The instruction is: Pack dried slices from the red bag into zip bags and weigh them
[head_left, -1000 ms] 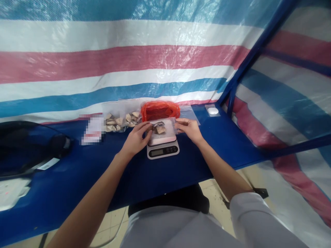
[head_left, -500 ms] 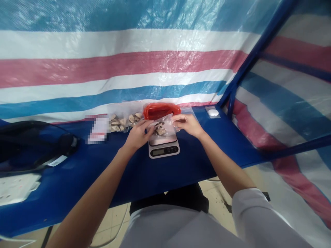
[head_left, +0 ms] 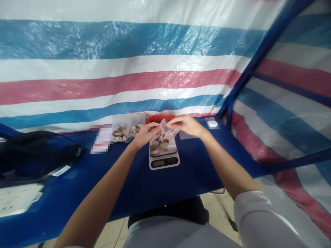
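A clear plastic bag [head_left: 163,140] with several brownish, dried-looking pieces in its lower part is over the plate of a white kitchen scale [head_left: 164,163]. My left hand [head_left: 147,134] pinches the bag's upper left side, thumb and fingers together. On the other side, my right hand [head_left: 185,125] is closed on the bag's top right edge. Whether the scale carries the bag's weight, I cannot tell. Behind my hands sits a red plastic bag or basket [head_left: 157,118], partly hidden. The scale's display is too dim to read.
Clear bags of pale brown pieces [head_left: 121,133] lie left of the scale, beside a blurred-out packet [head_left: 101,139]. A black bag-like item [head_left: 38,151] and a white power strip [head_left: 19,199] are at the far left. A white round object [head_left: 212,123] lies at the back right of the blue table [head_left: 207,168].
The clear bag now hangs more upright, its pieces sunk lower over the scale. My hands have drawn closer together at its top. The camera view has tilted slightly upward.
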A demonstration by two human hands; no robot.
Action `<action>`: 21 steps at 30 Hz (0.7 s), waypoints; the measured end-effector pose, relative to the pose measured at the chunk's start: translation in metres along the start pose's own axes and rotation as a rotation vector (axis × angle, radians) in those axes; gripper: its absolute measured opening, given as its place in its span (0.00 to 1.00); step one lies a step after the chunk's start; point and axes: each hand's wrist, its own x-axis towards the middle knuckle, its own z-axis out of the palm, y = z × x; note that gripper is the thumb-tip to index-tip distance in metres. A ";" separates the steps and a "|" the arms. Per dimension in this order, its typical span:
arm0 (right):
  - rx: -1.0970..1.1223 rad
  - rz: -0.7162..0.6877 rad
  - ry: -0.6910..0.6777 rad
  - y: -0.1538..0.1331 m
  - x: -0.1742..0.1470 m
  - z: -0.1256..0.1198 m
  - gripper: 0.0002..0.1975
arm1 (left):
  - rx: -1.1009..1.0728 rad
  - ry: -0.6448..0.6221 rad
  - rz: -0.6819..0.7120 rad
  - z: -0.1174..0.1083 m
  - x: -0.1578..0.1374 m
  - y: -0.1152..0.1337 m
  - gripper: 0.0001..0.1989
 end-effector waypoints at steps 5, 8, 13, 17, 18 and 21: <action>0.034 -0.018 0.205 0.013 -0.006 -0.001 0.10 | -0.203 0.120 -0.035 0.009 -0.001 -0.012 0.16; 0.135 0.079 0.344 0.030 -0.011 0.007 0.14 | -0.398 0.283 -0.088 0.021 -0.006 -0.020 0.17; 0.482 0.358 0.411 0.053 -0.011 0.029 0.23 | -0.661 0.378 -0.192 0.044 -0.020 -0.012 0.19; 0.570 0.355 0.434 0.057 -0.007 0.040 0.23 | -0.740 0.403 -0.224 0.054 -0.029 -0.002 0.19; 0.573 0.349 0.428 0.057 -0.007 0.041 0.23 | -0.741 0.398 -0.239 0.054 -0.029 -0.002 0.19; 0.582 0.333 0.398 0.058 -0.006 0.044 0.21 | -0.699 0.401 -0.261 0.049 -0.026 -0.004 0.19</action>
